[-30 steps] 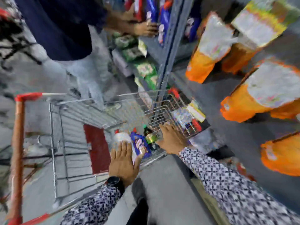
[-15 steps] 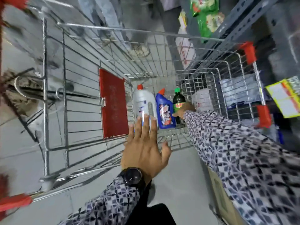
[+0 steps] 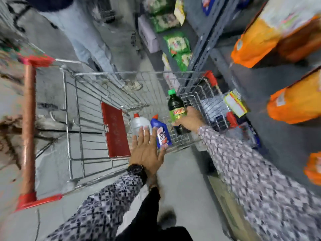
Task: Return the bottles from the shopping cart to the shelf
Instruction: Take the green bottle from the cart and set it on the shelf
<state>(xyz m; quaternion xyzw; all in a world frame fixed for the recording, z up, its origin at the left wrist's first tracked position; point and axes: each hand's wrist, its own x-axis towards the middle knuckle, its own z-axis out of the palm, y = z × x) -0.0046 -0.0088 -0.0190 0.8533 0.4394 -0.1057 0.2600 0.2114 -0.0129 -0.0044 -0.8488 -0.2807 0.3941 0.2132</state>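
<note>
Head view: first bottle in hand, lifted above the cart floor.

Right hand [image 3: 188, 118] is wrapped around the dark green-capped bottle [image 3: 175, 106], held upright over the far corner of the shopping cart [image 3: 111, 87]. Left hand [image 3: 147, 150] hovers flat, fingers spread wide, holding nothing, just above the white bottle [image 3: 139, 123] and the blue bottle [image 3: 160, 132], both of which stand in the cart. Step judged: one bottle out, two left. Next move likely calls for a swing right to the shelf [image 3: 286, 140] — a bare stretch shows between the orange bags [image 3: 293, 105] — and an upright set-down.
</note>
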